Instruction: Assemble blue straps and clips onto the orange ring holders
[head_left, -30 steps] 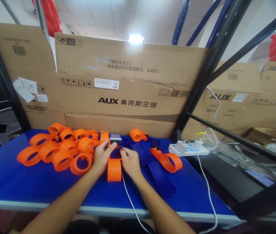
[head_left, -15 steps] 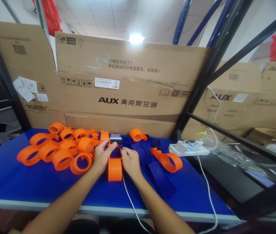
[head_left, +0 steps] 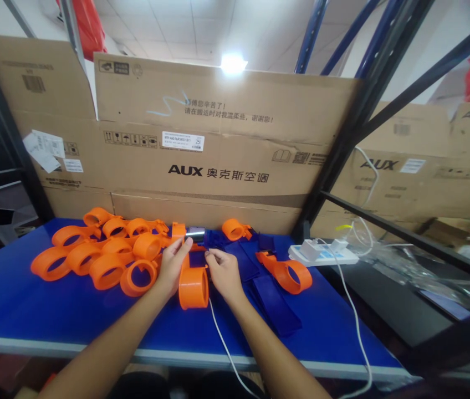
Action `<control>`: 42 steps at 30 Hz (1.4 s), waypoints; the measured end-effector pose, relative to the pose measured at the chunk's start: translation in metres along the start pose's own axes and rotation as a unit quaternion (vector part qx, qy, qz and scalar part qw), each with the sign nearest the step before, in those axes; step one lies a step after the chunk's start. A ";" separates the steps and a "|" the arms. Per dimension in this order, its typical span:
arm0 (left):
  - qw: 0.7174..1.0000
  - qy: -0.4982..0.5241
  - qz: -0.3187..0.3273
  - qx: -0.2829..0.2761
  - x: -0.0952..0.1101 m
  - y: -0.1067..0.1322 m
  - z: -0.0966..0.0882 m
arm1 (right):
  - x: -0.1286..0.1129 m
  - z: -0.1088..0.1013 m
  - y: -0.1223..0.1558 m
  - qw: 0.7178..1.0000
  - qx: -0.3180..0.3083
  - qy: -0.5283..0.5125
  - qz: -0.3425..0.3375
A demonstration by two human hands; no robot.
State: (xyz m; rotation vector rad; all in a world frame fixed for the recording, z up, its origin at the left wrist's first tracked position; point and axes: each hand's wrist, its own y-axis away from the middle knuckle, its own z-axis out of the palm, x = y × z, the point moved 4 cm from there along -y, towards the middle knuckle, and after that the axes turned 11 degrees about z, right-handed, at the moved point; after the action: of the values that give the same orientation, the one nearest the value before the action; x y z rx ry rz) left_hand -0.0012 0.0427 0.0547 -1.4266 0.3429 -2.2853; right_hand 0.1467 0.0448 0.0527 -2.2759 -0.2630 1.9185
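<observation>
A blue tabletop [head_left: 19, 310] with a pale front edge [head_left: 10, 342] stands between black metal posts [head_left: 348, 147], backed by a tall printed cardboard sheet [head_left: 226, 147]. Overhead, a bright lamp [head_left: 234, 64] glows against a white panelled ceiling [head_left: 168, 30]. More cardboard [head_left: 422, 188] stands at right; red plastic [head_left: 87, 27] hangs at upper left.

The bright orange strap [head_left: 193, 288] is at the middle of the scene, its near end curled into a smooth loop opening right, the rest running farther away, partly hidden.
</observation>
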 end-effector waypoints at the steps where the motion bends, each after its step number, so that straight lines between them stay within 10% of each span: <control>1: 1.000 -0.003 -0.004 0.005 -0.001 0.000 -0.001 | 0.001 0.000 -0.001 1.000 -0.010 -0.010 0.000; 11: 0.998 0.052 -0.035 0.029 -0.002 0.004 -0.002 | 0.002 -0.006 -0.002 0.989 -0.016 0.136 -0.048; 16: 0.998 0.036 -0.014 0.047 0.002 0.004 -0.004 | -0.006 -0.028 -0.004 0.973 0.117 0.182 -0.082; 22: 0.998 -0.044 -0.024 0.024 -0.003 0.004 -0.006 | -0.017 -0.077 -0.006 0.892 0.275 0.355 -0.045; 30: 0.997 -0.068 -0.028 0.000 -0.008 0.005 -0.005 | -0.005 -0.087 -0.015 0.817 0.257 0.516 0.017; 42: 0.997 -0.071 -0.025 0.008 -0.011 0.006 -0.004 | -0.013 -0.080 -0.010 0.848 0.315 0.420 -0.074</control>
State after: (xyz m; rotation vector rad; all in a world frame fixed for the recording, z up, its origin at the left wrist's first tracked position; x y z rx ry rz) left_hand 0.0012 0.0423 0.0417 -1.5964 0.2476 -2.2044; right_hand 0.2233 0.0511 0.0810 -2.2432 0.2627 0.6252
